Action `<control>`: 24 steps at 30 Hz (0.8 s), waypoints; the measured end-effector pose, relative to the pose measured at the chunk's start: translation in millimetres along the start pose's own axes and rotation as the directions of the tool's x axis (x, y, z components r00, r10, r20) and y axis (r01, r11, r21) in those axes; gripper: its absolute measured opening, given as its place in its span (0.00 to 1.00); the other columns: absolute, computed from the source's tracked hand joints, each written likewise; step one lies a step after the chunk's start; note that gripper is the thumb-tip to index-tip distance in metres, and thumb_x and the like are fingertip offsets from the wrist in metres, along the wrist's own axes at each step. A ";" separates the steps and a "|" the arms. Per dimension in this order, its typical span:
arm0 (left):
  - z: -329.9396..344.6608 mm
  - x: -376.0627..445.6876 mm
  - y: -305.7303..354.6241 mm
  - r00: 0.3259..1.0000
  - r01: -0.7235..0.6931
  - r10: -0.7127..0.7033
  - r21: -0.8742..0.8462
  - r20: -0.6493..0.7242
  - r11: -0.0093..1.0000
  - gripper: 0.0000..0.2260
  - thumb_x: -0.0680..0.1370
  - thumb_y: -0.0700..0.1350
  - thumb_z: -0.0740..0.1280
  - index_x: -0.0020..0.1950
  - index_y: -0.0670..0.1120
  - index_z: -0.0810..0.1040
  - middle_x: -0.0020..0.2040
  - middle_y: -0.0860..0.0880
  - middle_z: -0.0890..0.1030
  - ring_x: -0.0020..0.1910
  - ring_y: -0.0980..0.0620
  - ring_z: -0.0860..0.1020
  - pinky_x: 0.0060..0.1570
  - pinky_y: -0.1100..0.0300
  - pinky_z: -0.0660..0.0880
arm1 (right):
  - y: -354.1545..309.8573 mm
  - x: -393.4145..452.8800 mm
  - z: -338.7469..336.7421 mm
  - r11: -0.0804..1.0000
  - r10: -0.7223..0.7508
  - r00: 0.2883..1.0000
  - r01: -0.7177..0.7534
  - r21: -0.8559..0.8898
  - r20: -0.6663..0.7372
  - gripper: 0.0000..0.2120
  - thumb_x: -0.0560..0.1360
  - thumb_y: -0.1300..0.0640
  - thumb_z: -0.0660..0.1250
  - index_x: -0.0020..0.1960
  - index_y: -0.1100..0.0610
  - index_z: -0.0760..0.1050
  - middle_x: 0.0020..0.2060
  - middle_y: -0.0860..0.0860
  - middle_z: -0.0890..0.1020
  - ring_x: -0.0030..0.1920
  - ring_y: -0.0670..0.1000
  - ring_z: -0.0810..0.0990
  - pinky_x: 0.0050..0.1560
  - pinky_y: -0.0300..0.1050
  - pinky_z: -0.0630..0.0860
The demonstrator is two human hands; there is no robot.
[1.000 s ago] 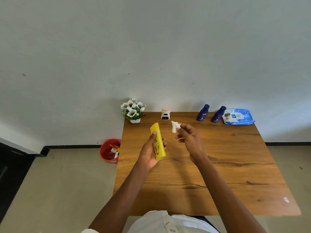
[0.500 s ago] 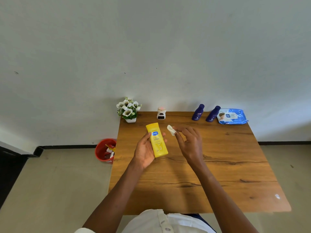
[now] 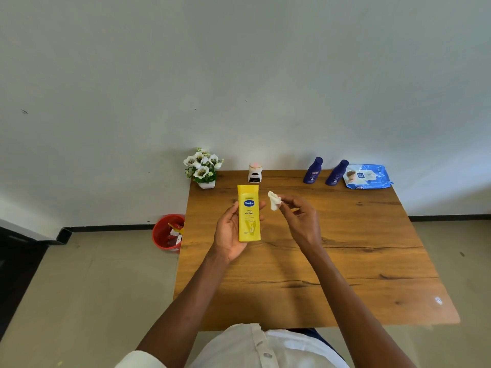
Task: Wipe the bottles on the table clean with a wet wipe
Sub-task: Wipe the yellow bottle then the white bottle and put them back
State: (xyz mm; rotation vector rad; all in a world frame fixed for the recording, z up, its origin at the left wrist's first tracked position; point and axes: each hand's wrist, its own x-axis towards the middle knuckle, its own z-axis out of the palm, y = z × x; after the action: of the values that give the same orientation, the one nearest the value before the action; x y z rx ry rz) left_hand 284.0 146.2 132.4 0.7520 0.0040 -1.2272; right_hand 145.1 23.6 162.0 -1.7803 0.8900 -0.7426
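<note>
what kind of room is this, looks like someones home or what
Probably a plain room in a home, though that is a guess: a wooden table against a bare white wall, a small white pot of artificial flowers, and a red plastic waste bin on the tiled floor.

Both hands raised: left hand (image 3: 230,229) gripping, right hand (image 3: 301,218) pinching.

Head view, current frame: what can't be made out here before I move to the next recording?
- Back of the yellow bottle: faces away, and the left hand covers its left edge.
- Wet wipe: crumpled in the right hand, so any dirt on it is too small to tell.
- Labels on the two blue bottles: too small to read.
- Red bin: partly cut off by the table edge.
</note>
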 end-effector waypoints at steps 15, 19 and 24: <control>4.9 3.4 -3.5 0.997 0.080 -0.080 -0.022 -0.005 0.997 0.20 0.82 0.52 0.61 0.69 0.43 0.76 0.61 0.42 0.81 0.59 0.43 0.78 0.62 0.48 0.72 | -10.1 -7.5 10.1 0.818 -0.415 0.905 0.418 -0.395 0.096 0.11 0.79 0.54 0.67 0.60 0.55 0.80 0.52 0.50 0.82 0.51 0.49 0.78 0.47 0.46 0.75; 6.5 5.8 -5.2 0.996 0.091 -0.091 0.005 0.019 0.996 0.21 0.82 0.52 0.63 0.71 0.43 0.75 0.62 0.42 0.79 0.61 0.44 0.76 0.66 0.48 0.68 | -14.6 -6.2 17.6 0.688 -0.518 0.847 0.496 -0.530 0.119 0.11 0.79 0.56 0.68 0.61 0.55 0.81 0.50 0.51 0.81 0.48 0.51 0.77 0.45 0.46 0.73; 6.8 6.4 -0.3 0.996 0.083 -0.083 0.004 0.024 0.997 0.21 0.84 0.53 0.59 0.71 0.42 0.74 0.63 0.42 0.80 0.62 0.45 0.78 0.64 0.49 0.73 | -10.2 -7.3 18.4 0.653 -0.524 0.833 0.526 -0.545 0.178 0.10 0.78 0.55 0.70 0.58 0.53 0.82 0.49 0.51 0.81 0.48 0.51 0.76 0.45 0.47 0.74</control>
State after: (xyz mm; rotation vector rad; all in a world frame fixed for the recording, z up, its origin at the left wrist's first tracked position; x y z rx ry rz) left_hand 283.5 137.2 134.9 0.7461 0.0135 -1.3157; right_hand 158.3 41.3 164.6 -2.6592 0.6141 -0.8879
